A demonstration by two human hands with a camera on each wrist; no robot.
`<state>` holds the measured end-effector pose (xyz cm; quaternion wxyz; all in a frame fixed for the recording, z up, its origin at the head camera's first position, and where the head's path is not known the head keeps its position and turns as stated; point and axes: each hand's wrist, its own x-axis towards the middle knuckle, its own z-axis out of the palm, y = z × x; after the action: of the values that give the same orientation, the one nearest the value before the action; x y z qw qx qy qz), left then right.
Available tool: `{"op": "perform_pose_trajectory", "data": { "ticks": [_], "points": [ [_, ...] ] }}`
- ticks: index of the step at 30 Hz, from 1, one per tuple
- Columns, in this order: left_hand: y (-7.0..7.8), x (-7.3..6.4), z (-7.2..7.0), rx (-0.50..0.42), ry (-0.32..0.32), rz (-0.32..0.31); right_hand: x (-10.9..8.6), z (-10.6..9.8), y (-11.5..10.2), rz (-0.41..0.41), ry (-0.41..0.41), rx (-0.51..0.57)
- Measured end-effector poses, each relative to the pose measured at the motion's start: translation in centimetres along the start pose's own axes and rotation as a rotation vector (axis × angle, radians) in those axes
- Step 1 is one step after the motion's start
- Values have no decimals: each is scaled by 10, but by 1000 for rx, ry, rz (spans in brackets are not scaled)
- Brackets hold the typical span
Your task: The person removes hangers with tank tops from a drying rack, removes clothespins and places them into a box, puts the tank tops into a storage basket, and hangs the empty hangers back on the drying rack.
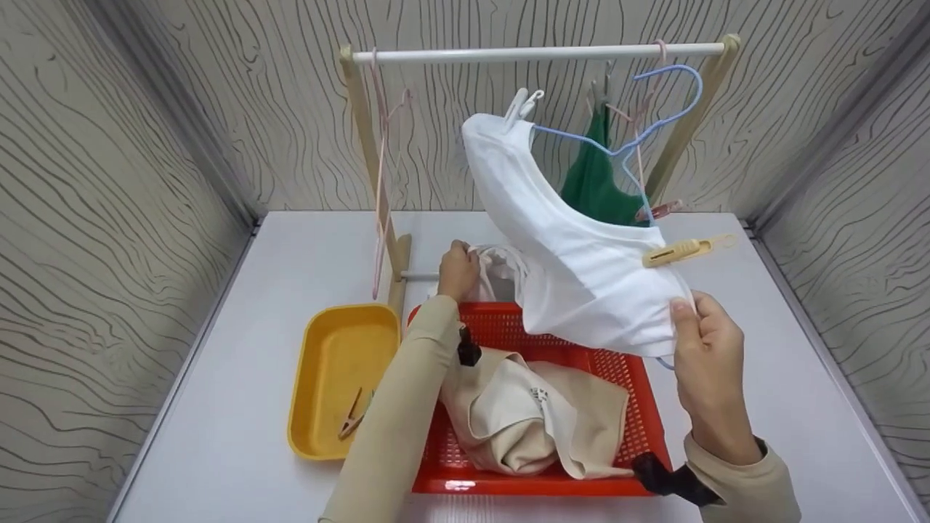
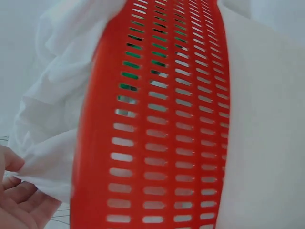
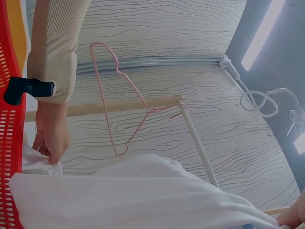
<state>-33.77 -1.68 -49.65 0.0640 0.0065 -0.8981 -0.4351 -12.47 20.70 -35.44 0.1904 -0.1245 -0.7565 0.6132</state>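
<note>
Wood-grain walls (image 1: pixel 290 109) surround your table (image 1: pixel 203 450). Your shirt (image 1: pixel 581 261), tilted on its hanger (image 1: pixel 617 150), is over the far side of the basket (image 1: pixel 538 485); fingers of your right hand (image 1: pixel 710 363) pinch its right edge, those of your left hand (image 1: pixel 458 272) grip its bunched left part. Left of the basket lies the tray (image 1: pixel 330 363).

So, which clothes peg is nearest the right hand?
The pale yellow peg, clipped to the white garment above the right hand. The white peg grips that garment's opposite side; other pegs hang behind or lie in the yellow tray.
</note>
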Motion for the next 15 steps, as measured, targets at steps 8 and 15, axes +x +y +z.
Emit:
{"op": "perform_pose_trajectory", "data": {
  "ticks": [8, 15],
  "points": [
    [10, -2, -14, -115, 33, 30, -1, -1, 2, -38, 17, -110],
    [22, -5, -23, -229, 55, 42, -1, -2, 6, -104, 55, -199]
  ]
}}
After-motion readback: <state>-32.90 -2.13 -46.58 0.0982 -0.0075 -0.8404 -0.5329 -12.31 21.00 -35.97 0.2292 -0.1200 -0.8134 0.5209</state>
